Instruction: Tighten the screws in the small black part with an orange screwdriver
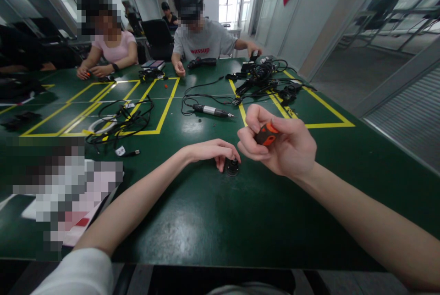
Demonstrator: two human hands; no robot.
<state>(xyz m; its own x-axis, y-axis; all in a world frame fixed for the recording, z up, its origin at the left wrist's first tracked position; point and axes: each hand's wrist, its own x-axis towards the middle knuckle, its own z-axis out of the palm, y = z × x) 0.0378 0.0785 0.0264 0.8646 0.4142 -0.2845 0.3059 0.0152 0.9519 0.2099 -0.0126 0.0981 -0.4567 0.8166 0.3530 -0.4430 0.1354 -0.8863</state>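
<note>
In my right hand [283, 141], the fingers are wrapped round a short orange-and-black screwdriver [267, 134], raised above the table. Only its stubby handle shows; its tip is out of sight. My left hand [220, 150] rests low over the table with its fingers bent down onto a small dark round part [233, 166]. The part has a knob-like top and a wider, shiny base that stands on the green tabletop. My left fingertips touch its top and partly hide it. The two hands are close together but apart.
An electric screwdriver [211, 110] with a cable lies beyond my hands. Black cables [129, 118] lie at the left, and a bigger tangle [259, 75] at the far right. Papers [92, 189] lie near my left forearm. Two people [202, 40] sit across the table [192, 221].
</note>
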